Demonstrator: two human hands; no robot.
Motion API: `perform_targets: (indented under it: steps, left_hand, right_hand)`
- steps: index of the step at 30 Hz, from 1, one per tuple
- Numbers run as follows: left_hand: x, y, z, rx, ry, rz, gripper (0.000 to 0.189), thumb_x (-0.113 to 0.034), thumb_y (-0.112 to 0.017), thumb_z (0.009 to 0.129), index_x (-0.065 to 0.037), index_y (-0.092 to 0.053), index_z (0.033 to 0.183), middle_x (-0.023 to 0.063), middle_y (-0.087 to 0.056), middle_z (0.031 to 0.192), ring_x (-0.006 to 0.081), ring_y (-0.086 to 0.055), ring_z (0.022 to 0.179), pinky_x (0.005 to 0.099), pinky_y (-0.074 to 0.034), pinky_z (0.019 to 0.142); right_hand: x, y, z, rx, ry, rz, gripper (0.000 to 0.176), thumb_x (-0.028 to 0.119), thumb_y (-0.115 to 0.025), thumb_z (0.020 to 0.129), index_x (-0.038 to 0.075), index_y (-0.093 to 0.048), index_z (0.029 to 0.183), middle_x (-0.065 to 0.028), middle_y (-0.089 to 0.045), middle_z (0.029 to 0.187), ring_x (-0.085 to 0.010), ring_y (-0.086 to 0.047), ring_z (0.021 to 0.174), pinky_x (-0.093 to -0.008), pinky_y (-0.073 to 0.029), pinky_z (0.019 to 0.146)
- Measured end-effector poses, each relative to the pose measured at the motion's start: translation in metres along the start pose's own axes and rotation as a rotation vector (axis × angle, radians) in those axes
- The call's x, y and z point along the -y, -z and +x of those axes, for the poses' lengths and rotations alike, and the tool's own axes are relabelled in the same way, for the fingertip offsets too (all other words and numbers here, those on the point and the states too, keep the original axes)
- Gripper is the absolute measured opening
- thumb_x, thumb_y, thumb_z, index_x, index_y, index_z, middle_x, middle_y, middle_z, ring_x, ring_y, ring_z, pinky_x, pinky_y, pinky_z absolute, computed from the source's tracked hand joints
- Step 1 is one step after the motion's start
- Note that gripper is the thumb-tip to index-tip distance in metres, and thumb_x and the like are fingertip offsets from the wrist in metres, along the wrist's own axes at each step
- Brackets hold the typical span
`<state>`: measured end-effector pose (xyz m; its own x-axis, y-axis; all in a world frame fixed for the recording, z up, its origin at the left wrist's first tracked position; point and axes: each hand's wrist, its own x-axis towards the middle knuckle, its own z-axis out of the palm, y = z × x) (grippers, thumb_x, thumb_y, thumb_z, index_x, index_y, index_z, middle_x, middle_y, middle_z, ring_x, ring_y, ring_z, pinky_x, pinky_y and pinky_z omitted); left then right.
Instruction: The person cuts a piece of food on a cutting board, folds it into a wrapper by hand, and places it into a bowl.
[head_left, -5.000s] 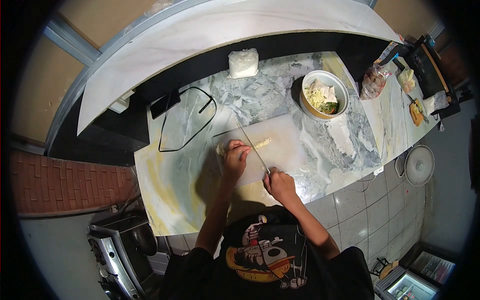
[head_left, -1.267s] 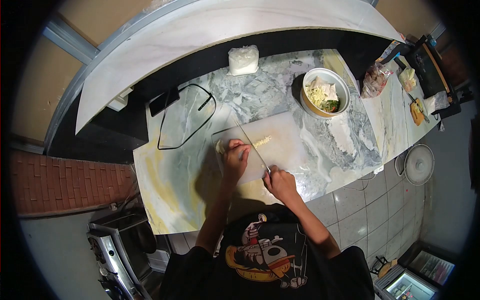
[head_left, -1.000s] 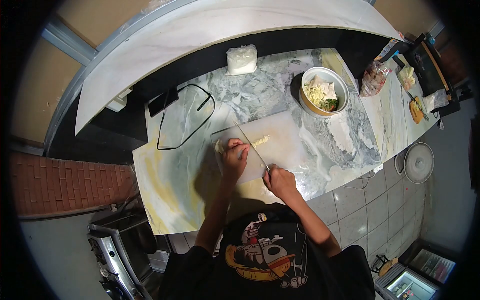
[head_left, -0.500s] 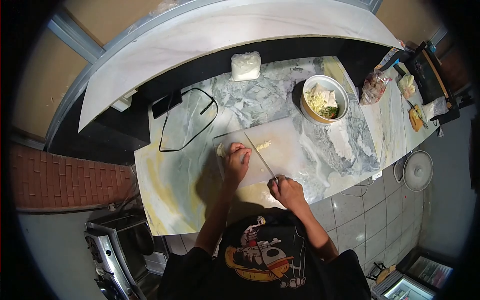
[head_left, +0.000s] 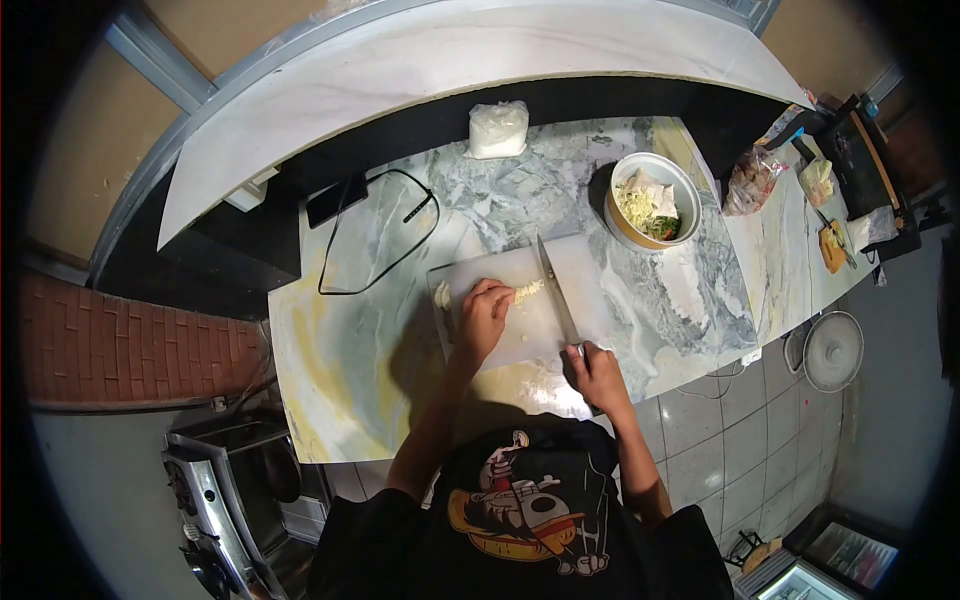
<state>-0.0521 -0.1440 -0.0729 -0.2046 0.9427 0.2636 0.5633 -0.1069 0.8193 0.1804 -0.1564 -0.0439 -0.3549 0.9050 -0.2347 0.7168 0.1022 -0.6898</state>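
Note:
A kitchen knife (head_left: 558, 292) is gripped by its handle in my right hand (head_left: 600, 378), its blade pointing away from me over the right part of the white cutting board (head_left: 490, 265). To the left of the blade lies a short row of pale chopped pieces (head_left: 529, 291) that look like garlic. My left hand (head_left: 485, 313) has its fingers bunched together at the left end of that row; whatever is between the fingertips is hidden. Larger pale pieces (head_left: 442, 295) rest at the board's left edge, partly beside my left hand. One small bit (head_left: 524, 338) sits nearer me.
A round tub (head_left: 620, 228) with shredded vegetables, greens and a white packet stands behind right. A bag of white powder (head_left: 498, 130) is at the back. On the left lie a black strap (head_left: 375, 290) and a dark phone-like slab (head_left: 335, 203). Bagged food (head_left: 752, 180) stands far right.
The knife has moved right, away from my left hand, and its blade now points more directly away from me. My left hand has shifted slightly right, to the chopped pieces.

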Motion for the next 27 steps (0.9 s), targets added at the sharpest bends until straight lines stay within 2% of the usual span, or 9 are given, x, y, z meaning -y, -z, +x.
perform_targets:
  steps: [1, 6, 10, 12, 13, 16, 19, 20, 27]
  left_hand:
    - [-0.002, 0.001, 0.000, 0.039, 0.091, -0.055, 0.011, 0.002, -0.064, 0.082, 0.004, -0.065, 0.093, 0.0149, -0.062, 0.089, 0.0277, -0.063, 0.083, 0.0343, -0.051, 0.072]
    - [0.007, -0.002, -0.004, 0.048, 0.102, -0.210, 0.026, 0.005, -0.063, 0.082, 0.003, -0.061, 0.108, 0.0148, -0.061, 0.100, 0.0243, -0.064, 0.089, 0.0315, -0.054, 0.076]
    - [0.007, -0.003, -0.004, 0.132, 0.128, -0.265, 0.041, 0.007, -0.068, 0.078, 0.001, -0.059, 0.118, 0.0130, -0.059, 0.109, 0.0210, -0.065, 0.089, 0.0296, -0.055, 0.083]
    - [0.005, -0.002, -0.003, 0.140, 0.138, -0.234, 0.043, 0.007, -0.070, 0.076, 0.001, -0.059, 0.117, 0.0128, -0.060, 0.108, 0.0209, -0.065, 0.090, 0.0298, -0.056, 0.082]
    - [0.003, -0.002, -0.002, 0.152, 0.146, -0.206, 0.044, 0.007, -0.071, 0.075, 0.001, -0.059, 0.117, 0.0127, -0.060, 0.107, 0.0208, -0.065, 0.091, 0.0299, -0.056, 0.082]
    - [0.002, -0.001, 0.000, 0.165, 0.130, -0.185, 0.047, 0.007, -0.074, 0.072, 0.001, -0.059, 0.116, 0.0129, -0.060, 0.107, 0.0208, -0.065, 0.091, 0.0300, -0.057, 0.080]
    - [0.008, -0.002, 0.001, 0.190, 0.125, -0.204, 0.049, 0.007, -0.074, 0.071, 0.001, -0.060, 0.117, 0.0127, -0.060, 0.107, 0.0202, -0.064, 0.090, 0.0295, -0.057, 0.080]
    - [0.010, -0.002, 0.001, 0.196, 0.123, -0.206, 0.049, 0.007, -0.074, 0.071, 0.001, -0.060, 0.117, 0.0127, -0.060, 0.107, 0.0202, -0.064, 0.090, 0.0295, -0.057, 0.080]
    - [0.009, -0.004, 0.000, 0.197, 0.102, -0.209, 0.040, 0.008, -0.072, 0.073, 0.003, -0.062, 0.112, 0.0127, -0.061, 0.102, 0.0186, -0.064, 0.087, 0.0286, -0.057, 0.079]
  right_hand:
    - [-0.004, 0.002, 0.000, -0.024, 0.000, 0.007, 0.037, 0.033, -0.051, 0.096, -0.003, -0.058, 0.087, -0.0285, -0.060, 0.072, -0.0495, -0.057, 0.073, -0.0539, -0.044, 0.066]
    - [-0.009, 0.009, 0.000, -0.062, -0.029, 0.068, 0.043, 0.034, -0.049, 0.097, -0.006, -0.051, 0.082, -0.0307, -0.052, 0.062, -0.0506, -0.054, 0.068, -0.0515, -0.041, 0.060]
    - [0.006, 0.017, 0.000, 0.155, -0.251, 0.250, 0.037, 0.032, -0.048, 0.098, -0.005, -0.049, 0.097, -0.0263, -0.058, 0.064, -0.0405, -0.059, 0.053, -0.0473, -0.047, 0.056]
    - [0.002, 0.006, -0.001, 0.072, -0.175, 0.242, 0.039, 0.031, -0.048, 0.100, -0.004, -0.052, 0.084, -0.0139, -0.054, 0.049, -0.0220, -0.054, 0.036, -0.0362, -0.041, 0.038]
    - [0.002, 0.003, -0.002, 0.073, -0.178, 0.241, 0.039, 0.031, -0.048, 0.100, -0.004, -0.052, 0.084, -0.0139, -0.054, 0.049, -0.0220, -0.054, 0.036, -0.0362, -0.041, 0.038]
    - [-0.002, -0.009, -0.004, -0.095, -0.002, -0.009, 0.039, 0.030, -0.053, 0.097, -0.006, -0.060, 0.083, -0.0230, -0.056, 0.055, -0.0390, -0.058, 0.049, -0.0452, -0.045, 0.051]
    - [0.001, -0.016, -0.005, -0.179, 0.077, -0.111, 0.037, 0.028, -0.056, 0.095, -0.006, -0.061, 0.080, -0.0273, -0.057, 0.061, -0.0467, -0.056, 0.057, -0.0486, -0.045, 0.057]
    - [0.003, -0.015, -0.004, -0.142, 0.058, -0.096, 0.038, 0.025, -0.056, 0.094, -0.006, -0.057, 0.073, -0.0310, -0.058, 0.066, -0.0481, -0.059, 0.063, -0.0509, -0.047, 0.054]
    - [0.007, -0.028, -0.006, -0.160, 0.110, -0.135, 0.038, 0.027, -0.056, 0.095, -0.005, -0.058, 0.074, -0.0293, -0.057, 0.060, -0.0478, -0.057, 0.058, -0.0518, -0.046, 0.052]
